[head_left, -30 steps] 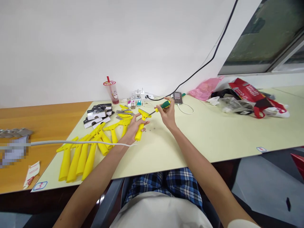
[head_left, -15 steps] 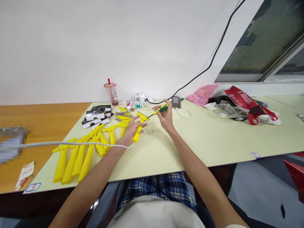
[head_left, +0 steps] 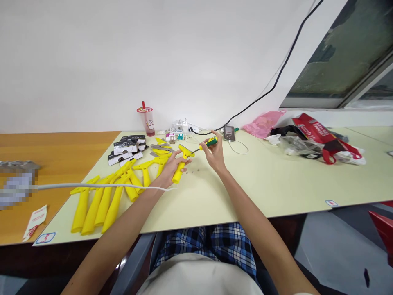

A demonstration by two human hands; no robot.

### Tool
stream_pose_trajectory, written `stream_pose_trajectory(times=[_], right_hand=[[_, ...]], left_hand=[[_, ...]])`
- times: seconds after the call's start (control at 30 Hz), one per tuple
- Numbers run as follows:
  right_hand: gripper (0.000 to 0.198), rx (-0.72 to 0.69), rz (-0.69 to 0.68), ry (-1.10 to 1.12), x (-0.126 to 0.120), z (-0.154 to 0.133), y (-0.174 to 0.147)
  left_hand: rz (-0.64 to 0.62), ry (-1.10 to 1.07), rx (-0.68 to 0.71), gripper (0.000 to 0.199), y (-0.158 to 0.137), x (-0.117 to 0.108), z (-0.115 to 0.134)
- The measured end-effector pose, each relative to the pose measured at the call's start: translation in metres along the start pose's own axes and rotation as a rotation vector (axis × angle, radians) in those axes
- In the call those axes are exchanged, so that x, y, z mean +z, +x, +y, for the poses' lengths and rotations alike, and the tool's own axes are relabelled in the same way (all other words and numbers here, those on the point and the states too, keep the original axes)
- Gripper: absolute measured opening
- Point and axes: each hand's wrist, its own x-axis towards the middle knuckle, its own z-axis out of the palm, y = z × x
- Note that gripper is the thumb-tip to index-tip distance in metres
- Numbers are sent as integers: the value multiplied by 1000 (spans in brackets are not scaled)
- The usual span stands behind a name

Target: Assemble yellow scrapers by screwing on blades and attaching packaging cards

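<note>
As before, screwdriver (head_left: 210,142) at scraper (head_left: 178,172)

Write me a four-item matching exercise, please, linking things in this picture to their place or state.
1. Screwdriver
2. Cup
3. Pink bag
4. Small boxes

A. Lying crumpled near the wall
B. In the right hand
C. Heaped in a loose pile
D. Upright, with a red straw

Pairs: 1-B; 2-D; 3-A; 4-C
</note>
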Motion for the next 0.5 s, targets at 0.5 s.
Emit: stream_pose_trajectory(times=[0.5], right_hand=[[78, 47, 105, -55, -4, -5, 6]], left_hand=[[-40, 24, 6, 73, -2, 3, -1]])
